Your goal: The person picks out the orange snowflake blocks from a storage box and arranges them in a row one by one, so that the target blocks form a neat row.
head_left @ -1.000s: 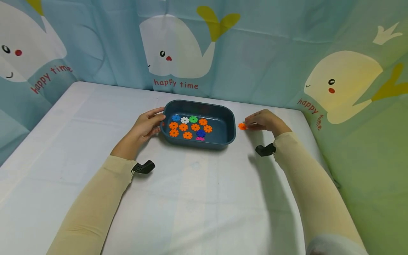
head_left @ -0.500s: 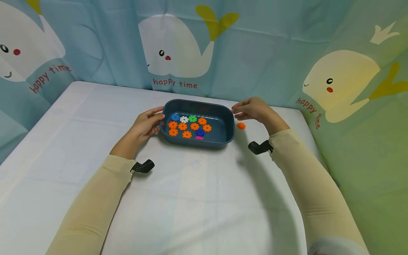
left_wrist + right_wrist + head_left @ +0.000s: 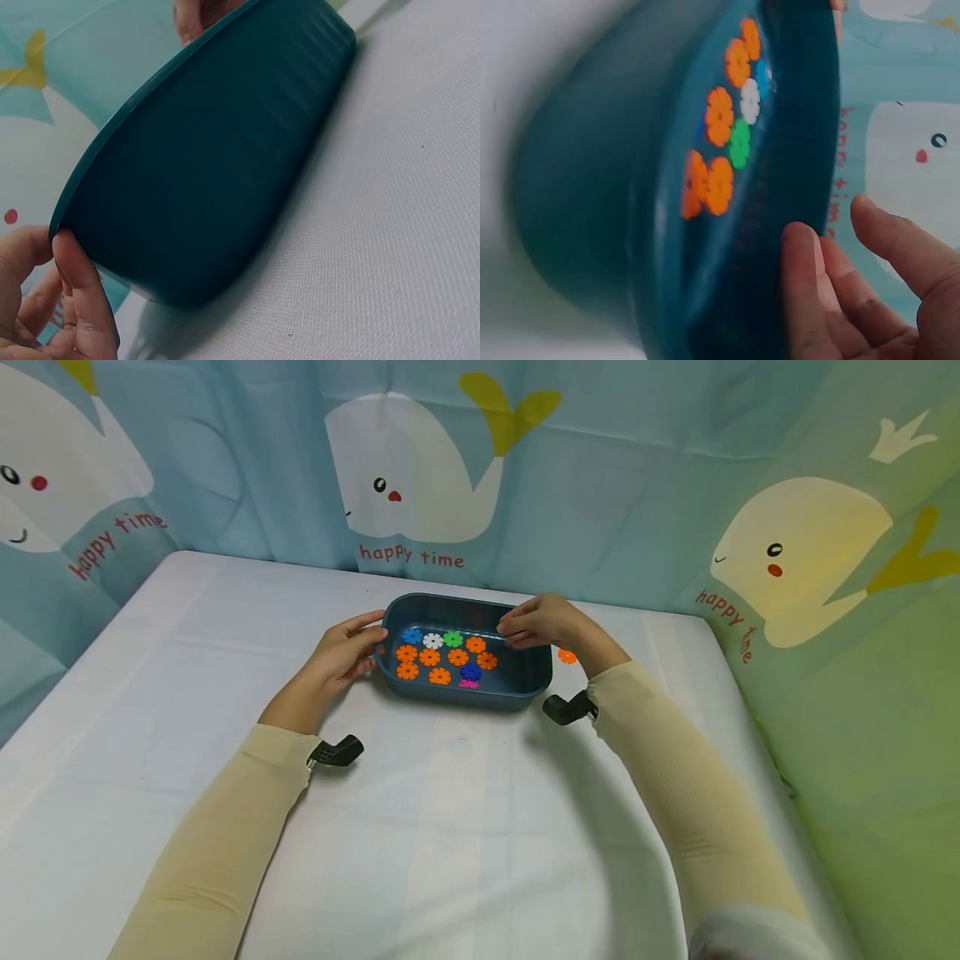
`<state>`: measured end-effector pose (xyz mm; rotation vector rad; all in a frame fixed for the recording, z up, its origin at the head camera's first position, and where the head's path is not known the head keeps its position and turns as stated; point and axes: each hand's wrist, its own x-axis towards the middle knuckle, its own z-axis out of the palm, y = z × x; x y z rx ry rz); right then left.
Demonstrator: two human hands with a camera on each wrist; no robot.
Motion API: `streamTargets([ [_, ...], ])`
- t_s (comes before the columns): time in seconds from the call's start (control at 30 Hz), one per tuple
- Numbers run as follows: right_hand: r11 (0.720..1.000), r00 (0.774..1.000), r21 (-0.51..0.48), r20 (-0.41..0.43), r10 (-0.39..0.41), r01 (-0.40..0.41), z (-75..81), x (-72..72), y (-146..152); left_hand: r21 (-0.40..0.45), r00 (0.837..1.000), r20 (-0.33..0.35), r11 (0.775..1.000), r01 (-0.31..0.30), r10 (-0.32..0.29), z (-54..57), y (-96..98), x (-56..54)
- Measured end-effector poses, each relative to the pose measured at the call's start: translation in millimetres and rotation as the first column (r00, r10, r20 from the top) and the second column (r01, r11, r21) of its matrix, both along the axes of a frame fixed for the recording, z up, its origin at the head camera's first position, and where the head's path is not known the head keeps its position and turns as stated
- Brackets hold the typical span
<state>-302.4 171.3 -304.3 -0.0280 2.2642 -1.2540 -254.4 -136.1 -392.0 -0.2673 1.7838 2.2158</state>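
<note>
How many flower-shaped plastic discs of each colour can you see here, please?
Orange flower-shaped plastic discs: 8 (7 in the dark blue-grey rectangular box, 1 on the white table)
Light blue disc: 1
White disc: 1
Green disc: 1
Dark blue disc: 1
Pink disc: 1
Total: 13 visible

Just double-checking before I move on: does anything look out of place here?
Yes: one orange flower-shaped piece lies on the white table just right of the dark tub, while the other visible pieces sit inside it.
</note>
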Motion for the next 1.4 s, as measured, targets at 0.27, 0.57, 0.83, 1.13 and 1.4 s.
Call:
streamTargets([
  [0.27,1.0,0.999,0.029,0.048,0.002,-0.003,-17.6,-3.8,-11.1,0.01,1.0,-0.002,1.0,0.004,-0.004,-1.2,0.3,-1.0],
  [0.57,0.993,1.0,0.12,-0.014,0.023,-0.022,-26.4,-0.8,-19.8,0.006,1.0,0.008,1.0,0.0,0.0,-1.6,-0.8,-1.3],
  [0.83,0.98,0.999,0.198,-0.021,0.038,-0.033,-31.2,-2.5,-24.1,0.001,1.0,0.006,1.0,0.004,-0.004,-1.1,-0.9,-1.4],
  [1.13,0.966,0.998,0.257,-0.049,0.031,-0.017,-40.9,-4.1,-24.2,-0.005,1.0,-0.001,1.0,0.002,-0.002,-1.3,-0.9,-1.3],
  [1.4,0.967,0.996,0.256,-0.089,0.021,0.003,-46.8,-2.9,-25.0,0.007,1.0,0.002,1.0,-0.013,0.013,-3.1,-1.1,-3.2],
])
